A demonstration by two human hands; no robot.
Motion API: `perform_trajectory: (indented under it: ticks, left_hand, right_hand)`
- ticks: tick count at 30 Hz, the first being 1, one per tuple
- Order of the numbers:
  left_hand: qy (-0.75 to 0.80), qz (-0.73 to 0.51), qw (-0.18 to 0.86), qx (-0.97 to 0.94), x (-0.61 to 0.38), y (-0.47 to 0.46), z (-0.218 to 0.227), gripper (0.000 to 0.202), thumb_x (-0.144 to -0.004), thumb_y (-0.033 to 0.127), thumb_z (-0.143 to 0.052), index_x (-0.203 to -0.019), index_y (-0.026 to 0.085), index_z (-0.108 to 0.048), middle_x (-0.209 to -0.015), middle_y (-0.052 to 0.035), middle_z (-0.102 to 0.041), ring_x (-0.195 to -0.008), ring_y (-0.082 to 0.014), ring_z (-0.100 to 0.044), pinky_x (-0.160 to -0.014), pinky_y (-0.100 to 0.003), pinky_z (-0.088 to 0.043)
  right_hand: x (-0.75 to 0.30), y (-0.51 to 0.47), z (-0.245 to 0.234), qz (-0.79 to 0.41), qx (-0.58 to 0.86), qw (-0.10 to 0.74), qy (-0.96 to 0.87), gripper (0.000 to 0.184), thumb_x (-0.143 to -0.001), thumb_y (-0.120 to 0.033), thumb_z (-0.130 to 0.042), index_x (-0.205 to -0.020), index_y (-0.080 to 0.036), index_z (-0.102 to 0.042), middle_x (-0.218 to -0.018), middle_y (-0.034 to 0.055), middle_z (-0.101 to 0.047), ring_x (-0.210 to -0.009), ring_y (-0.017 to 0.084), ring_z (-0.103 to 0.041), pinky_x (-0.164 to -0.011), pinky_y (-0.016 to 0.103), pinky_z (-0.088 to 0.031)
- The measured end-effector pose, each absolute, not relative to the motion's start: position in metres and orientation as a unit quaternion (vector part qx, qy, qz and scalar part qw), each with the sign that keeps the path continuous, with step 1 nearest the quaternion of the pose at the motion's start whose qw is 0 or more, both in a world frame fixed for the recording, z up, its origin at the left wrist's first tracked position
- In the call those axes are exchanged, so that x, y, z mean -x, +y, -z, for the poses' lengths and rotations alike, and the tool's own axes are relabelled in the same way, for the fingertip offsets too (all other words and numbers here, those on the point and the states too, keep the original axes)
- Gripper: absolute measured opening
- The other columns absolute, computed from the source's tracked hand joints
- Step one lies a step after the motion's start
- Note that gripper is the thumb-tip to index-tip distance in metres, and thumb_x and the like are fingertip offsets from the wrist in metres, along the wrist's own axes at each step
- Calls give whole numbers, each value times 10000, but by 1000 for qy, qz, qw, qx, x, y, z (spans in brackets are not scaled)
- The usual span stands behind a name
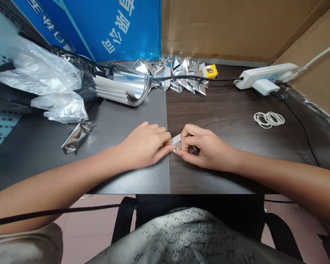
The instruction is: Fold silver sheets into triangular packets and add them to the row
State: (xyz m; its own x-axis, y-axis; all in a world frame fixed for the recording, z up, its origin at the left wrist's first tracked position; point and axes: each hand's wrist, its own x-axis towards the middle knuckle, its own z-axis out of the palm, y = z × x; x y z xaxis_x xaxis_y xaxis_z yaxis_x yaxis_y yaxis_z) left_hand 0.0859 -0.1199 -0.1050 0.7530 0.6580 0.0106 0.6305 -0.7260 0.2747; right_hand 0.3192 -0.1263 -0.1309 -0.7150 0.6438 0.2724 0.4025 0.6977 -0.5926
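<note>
Close to the desk's front edge, a small piece of silver foil paper [176,139] with a white strip lies between my two hands. My left hand [147,145] pinches its left end between thumb and curled fingers. On the right end, thumb and fingertips of my right hand [203,146] are closed as well. Most of the foil is covered by the fingers, so its full shape is hidden. A crumpled foil piece [76,137] rests to the left, apart from both hands.
A curled stack of foil sheets [123,86] and several folded foil pieces [185,71] sit at the back. Plastic bags [49,77] occupy the left. To the right are rubber bands [268,119], a power strip [269,73] and a yellow object [212,71]. Cardboard [222,29] stands behind.
</note>
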Motion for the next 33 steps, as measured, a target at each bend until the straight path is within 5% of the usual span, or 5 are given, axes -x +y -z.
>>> perform_trajectory:
  ticks: [33]
  left_hand:
    - [427, 22, 55, -902, -97, -132, 103, 328, -1065, 372, -427, -892, 187, -635, -835, -21, -654, -808, -215, -639, -645, -325, -240]
  right_hand:
    - [-312, -132, 135, -131, 320, 223, -911, 281, -952, -178, -539, -675, -160, -491, -826, 54, -533, -778, 148, -441, -733, 298, -379]
